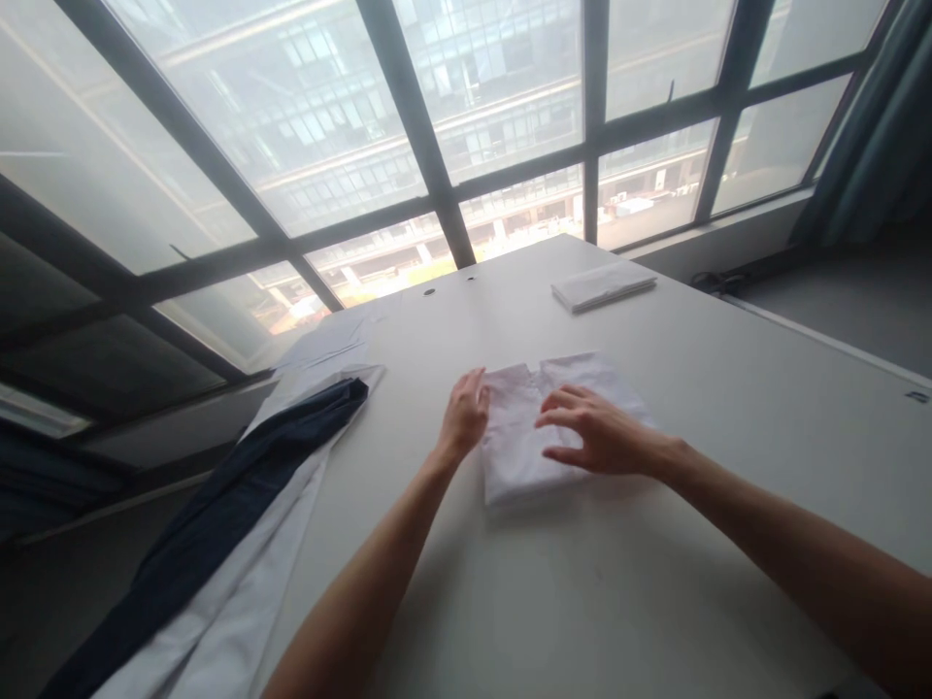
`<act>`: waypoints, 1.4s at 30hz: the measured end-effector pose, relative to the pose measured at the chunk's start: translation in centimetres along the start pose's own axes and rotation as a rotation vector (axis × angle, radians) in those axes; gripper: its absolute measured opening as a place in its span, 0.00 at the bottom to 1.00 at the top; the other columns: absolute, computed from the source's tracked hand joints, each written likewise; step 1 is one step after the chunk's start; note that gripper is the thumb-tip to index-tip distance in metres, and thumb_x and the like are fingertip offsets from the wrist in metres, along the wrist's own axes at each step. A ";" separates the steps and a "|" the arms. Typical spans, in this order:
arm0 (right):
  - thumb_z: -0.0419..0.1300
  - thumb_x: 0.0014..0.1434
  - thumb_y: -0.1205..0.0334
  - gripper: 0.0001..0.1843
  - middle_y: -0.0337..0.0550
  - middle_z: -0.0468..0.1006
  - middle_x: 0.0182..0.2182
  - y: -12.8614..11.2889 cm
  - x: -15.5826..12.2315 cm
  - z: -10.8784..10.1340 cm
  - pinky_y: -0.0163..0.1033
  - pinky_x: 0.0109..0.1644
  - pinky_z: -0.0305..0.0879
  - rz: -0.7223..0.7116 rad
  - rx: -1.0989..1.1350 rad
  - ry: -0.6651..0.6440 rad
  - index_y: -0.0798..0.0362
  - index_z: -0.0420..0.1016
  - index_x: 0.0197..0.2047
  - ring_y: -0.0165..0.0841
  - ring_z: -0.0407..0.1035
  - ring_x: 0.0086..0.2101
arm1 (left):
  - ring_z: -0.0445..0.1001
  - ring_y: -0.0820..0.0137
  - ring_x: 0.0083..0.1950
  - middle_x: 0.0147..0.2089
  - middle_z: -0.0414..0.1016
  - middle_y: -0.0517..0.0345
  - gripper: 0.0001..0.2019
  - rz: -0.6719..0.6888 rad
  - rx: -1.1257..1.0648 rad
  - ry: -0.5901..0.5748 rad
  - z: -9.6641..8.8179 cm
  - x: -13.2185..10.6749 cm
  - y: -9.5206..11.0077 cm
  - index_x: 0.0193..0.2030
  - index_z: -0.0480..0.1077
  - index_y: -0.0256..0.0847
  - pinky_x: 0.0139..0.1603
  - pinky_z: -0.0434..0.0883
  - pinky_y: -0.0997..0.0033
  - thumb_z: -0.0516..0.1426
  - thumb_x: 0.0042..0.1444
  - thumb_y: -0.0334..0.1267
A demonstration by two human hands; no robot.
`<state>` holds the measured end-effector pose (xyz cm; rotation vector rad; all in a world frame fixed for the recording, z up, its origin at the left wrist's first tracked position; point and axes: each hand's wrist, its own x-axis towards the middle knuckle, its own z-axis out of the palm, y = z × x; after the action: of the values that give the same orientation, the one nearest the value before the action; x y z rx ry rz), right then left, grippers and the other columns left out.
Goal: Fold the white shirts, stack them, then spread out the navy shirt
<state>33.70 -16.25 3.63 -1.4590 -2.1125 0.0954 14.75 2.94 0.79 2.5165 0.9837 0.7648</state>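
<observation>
A folded white garment point(514, 461), which looks like a shirt, lies flat on the white table point(510, 602) in front of me. Along its left edge rests my left hand point(464, 416), fingers stretched out and pointing away from me. My right hand point(598, 432) is over the garment's right half with its fingers spread and slightly curved; whether they press on the cloth I cannot tell. Nothing is gripped in either hand. A short gap with a small notch shows at the garment's far edge, between the hands. The right hand and forearm hide part of its near right side.
Farther back on the right lies another folded white cloth point(603, 285). Dark navy clothing point(291, 437) and white cloth point(248, 573) drape over the table's left edge. Large framed windows point(502, 87) stand behind the table, with a curtain point(866, 146) at the right.
</observation>
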 end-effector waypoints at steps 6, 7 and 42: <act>0.73 0.55 0.54 0.23 0.48 0.75 0.47 -3.5 -0.3 0.3 0.53 0.61 0.56 -0.131 -0.027 -0.250 0.49 0.79 0.52 0.44 0.65 0.51 | 0.75 0.64 0.41 0.38 0.79 0.52 0.16 -0.125 -0.219 -0.239 -0.7 5.7 -3.6 0.38 0.78 0.36 0.46 0.72 0.67 0.57 0.61 0.48; 0.70 0.58 0.58 0.17 0.47 0.75 0.45 -3.6 -0.3 0.4 0.52 0.61 0.56 -0.136 -0.043 -0.260 0.49 0.79 0.50 0.42 0.65 0.50 | 0.74 0.66 0.37 0.34 0.78 0.55 0.17 -0.112 -0.238 -0.269 -0.7 6.2 -3.7 0.35 0.78 0.37 0.41 0.72 0.70 0.58 0.60 0.51; 0.53 0.63 0.77 0.16 0.43 0.75 0.33 -5.1 -0.9 -0.7 0.39 0.39 0.59 0.027 -0.112 -0.425 0.52 0.80 0.38 0.34 0.65 0.32 | 0.72 0.58 0.60 0.60 0.74 0.47 0.17 0.246 0.163 -0.117 0.4 3.8 3.4 0.60 0.73 0.41 0.64 0.66 0.56 0.52 0.67 0.32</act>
<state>29.95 -19.33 5.70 -1.6478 -2.4672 0.3282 19.11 3.20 3.50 2.8245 0.7329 0.6167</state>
